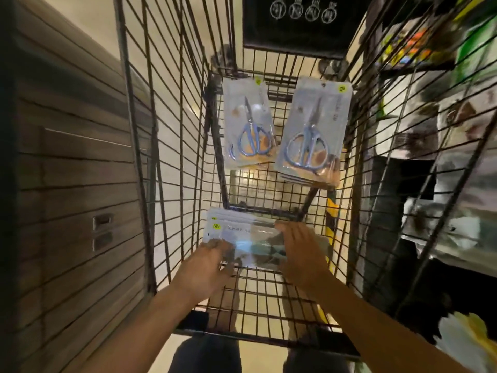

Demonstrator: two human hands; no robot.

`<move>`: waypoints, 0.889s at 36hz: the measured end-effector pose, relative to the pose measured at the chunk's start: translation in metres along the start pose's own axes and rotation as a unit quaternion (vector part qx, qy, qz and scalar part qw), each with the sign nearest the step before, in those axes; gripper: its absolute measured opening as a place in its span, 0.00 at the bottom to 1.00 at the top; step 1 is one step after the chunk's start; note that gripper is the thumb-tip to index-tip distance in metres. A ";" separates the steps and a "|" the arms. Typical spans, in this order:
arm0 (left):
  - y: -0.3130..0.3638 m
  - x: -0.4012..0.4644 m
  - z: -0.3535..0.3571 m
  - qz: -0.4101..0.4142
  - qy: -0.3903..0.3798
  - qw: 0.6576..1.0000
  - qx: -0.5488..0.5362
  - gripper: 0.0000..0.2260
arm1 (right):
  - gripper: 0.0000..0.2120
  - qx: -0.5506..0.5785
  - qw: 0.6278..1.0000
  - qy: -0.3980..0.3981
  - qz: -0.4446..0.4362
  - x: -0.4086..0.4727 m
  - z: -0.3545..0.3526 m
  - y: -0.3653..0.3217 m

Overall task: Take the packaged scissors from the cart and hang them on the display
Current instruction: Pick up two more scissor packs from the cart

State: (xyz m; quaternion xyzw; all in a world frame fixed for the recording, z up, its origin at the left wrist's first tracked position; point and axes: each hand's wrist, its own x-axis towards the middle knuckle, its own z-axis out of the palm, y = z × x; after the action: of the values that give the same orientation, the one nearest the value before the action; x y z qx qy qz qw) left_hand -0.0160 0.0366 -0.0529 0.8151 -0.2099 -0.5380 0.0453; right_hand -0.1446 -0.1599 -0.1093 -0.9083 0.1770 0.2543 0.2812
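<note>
I look down into a wire shopping cart (188, 162). A stack of clear scissor packs (242, 232) lies sideways on the cart's floor near me. My left hand (207, 270) grips its near left edge, and my right hand (301, 251) presses on its right end. Farther in, two more stacks of packaged scissors lean against the far end: one on the left (248, 122), one on the right (313, 133), each showing silver scissors and a yellow sticker.
A grooved slat wall panel (72, 170) runs along the left of the cart. Shelves with blurred goods (435, 135) stand on the right. A black sign (304, 20) hangs at the cart's far end. My legs show below the cart handle.
</note>
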 end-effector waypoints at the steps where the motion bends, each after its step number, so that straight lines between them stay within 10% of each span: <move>1: 0.001 -0.003 -0.003 -0.003 0.000 1.000 -0.019 0.18 | 0.37 -0.001 1.000 0.008 0.006 -0.001 -0.003 0.001; 11: 0.027 -0.020 -0.027 0.028 0.075 0.972 -0.223 0.21 | 0.45 0.288 0.950 0.057 0.104 -0.013 -0.057 -0.006; 21: 0.067 -0.013 -0.047 0.046 0.131 0.810 -0.569 0.33 | 0.41 0.543 0.831 0.020 0.122 -0.007 -0.077 -0.049; 32: 0.039 -0.017 -0.065 0.060 0.221 0.840 -0.492 0.42 | 0.30 0.294 0.952 0.040 0.080 -0.007 -0.056 -0.019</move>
State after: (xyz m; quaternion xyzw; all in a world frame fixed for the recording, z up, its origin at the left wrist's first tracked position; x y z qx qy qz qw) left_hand 0.0255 -0.0017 0.0008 0.7683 0.0497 -0.3725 0.5182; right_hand -0.1210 -0.1774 -0.0580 -0.7774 0.3268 0.1764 0.5077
